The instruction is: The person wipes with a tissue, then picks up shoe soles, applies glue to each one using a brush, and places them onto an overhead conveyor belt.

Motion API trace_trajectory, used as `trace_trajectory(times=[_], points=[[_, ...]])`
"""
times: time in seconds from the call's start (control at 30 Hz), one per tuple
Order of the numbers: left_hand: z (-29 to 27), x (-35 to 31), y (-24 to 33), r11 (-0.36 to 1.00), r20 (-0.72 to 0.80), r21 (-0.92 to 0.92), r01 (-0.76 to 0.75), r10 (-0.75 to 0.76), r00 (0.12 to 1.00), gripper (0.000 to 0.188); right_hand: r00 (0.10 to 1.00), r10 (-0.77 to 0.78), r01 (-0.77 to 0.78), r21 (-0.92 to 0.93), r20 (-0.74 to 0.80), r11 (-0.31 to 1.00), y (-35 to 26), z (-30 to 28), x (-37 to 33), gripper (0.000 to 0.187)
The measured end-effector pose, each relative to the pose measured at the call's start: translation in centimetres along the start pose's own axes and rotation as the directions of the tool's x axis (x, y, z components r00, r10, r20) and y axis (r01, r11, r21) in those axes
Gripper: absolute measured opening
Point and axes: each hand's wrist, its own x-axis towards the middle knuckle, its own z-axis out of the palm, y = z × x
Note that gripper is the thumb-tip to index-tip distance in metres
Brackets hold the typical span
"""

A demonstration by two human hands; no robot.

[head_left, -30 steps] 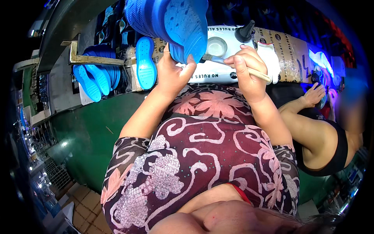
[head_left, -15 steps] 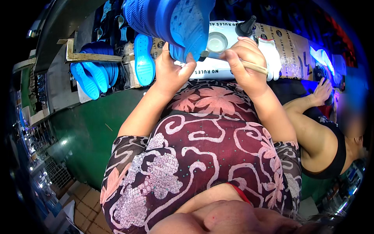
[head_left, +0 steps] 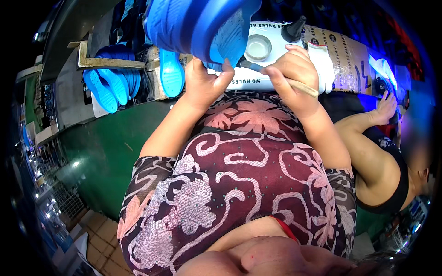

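Observation:
My left hand (head_left: 207,85) is closed on the lower end of a stack of blue shoe soles (head_left: 193,27), held up and tilted with its ridged inner face toward the right. My right hand (head_left: 294,76) grips a brush (head_left: 301,88) with a pale wooden handle. The brush's dark tip meets the lower right edge of the soles; whether it touches the surface is hard to tell. Just beyond my right hand stands a small round bowl (head_left: 258,48) on a white printed sheet (head_left: 244,83). A black cone-shaped nozzle (head_left: 293,30) rises behind it.
More blue soles (head_left: 120,87) lean at the left beside a wooden bar (head_left: 113,63), and a single light-blue sole (head_left: 171,76) lies nearer. A white cloth (head_left: 322,64) sits right of my hand. A co-worker's arm (head_left: 368,117) reaches in from the right.
The stack of soles has turned slightly and shifted in my left hand. The brush tip has moved a little along the sole's edge, and my right hand has shifted slightly right.

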Motion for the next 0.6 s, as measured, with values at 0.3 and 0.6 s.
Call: trace_trajectory(times=[0.3, 0.6], points=[[-0.2, 0.6, 1.2, 0.987, 0.144, 0.100, -0.127, 0.112, 0.983, 0.035, 0.998, -0.052, 0.052, 0.017, -0.039, 0.998, -0.5, 0.5, 0.5, 0.018], [-0.7, 1.2, 1.2, 0.993, 0.100, 0.071, -0.095, 0.088, 0.991, 0.020, 0.992, -0.045, 0.049, 0.029, -0.117, 0.998, -0.9, -0.2, 1.2, 0.017]])
